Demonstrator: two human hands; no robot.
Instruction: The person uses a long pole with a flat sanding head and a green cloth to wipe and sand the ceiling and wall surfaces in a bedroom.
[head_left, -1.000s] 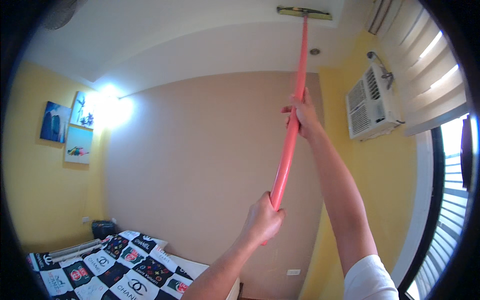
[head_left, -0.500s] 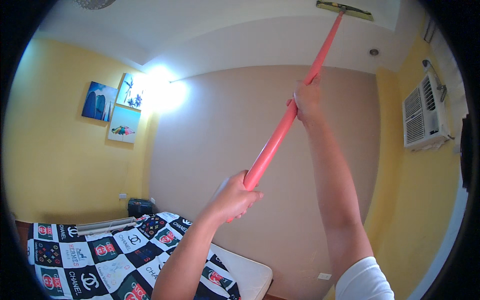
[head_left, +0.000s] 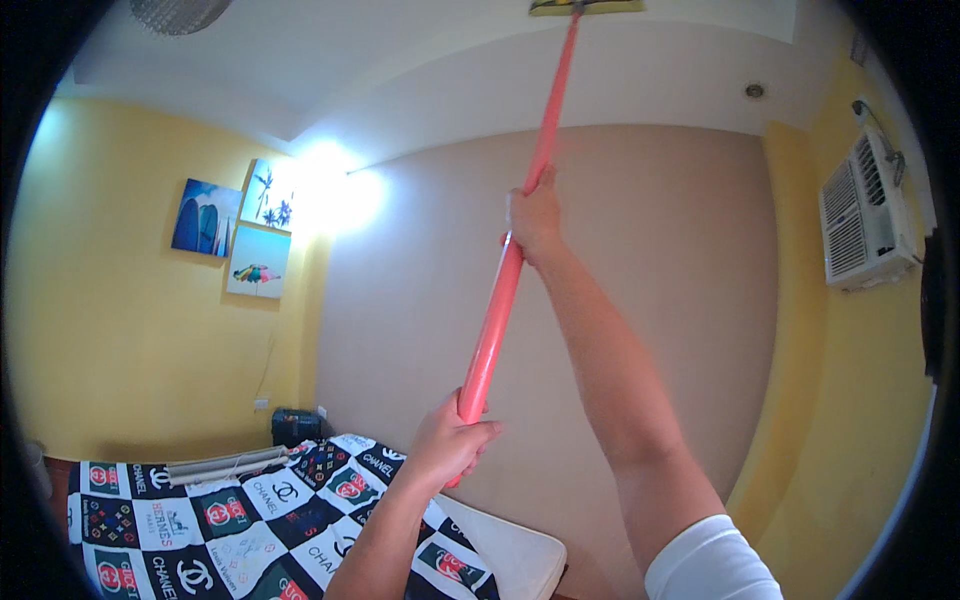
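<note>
A long mop with a red pole (head_left: pixel 492 335) reaches up from my hands to the ceiling. Its flat yellow-green head (head_left: pixel 604 8) lies against the white ceiling at the top edge of the view, partly cut off. My left hand (head_left: pixel 450 440) is wrapped round the pole near its lower end, above the bed. Higher up, my right hand (head_left: pixel 535 215) grips the same pole with the arm stretched out. The pole leans slightly to the right toward its top.
A bed with a black-and-white patterned cover (head_left: pixel 250 520) stands at the lower left. Three pictures (head_left: pixel 257 262) hang on the yellow wall. An air conditioner (head_left: pixel 865 215) juts from the right wall. A round ceiling lamp (head_left: pixel 180 12) and a recessed light (head_left: pixel 754 91) are overhead.
The mop head has moved left along the ceiling, and the pole stands more upright. My right hand has swung left with it; my left hand sits slightly lower. Both keep their grip.
</note>
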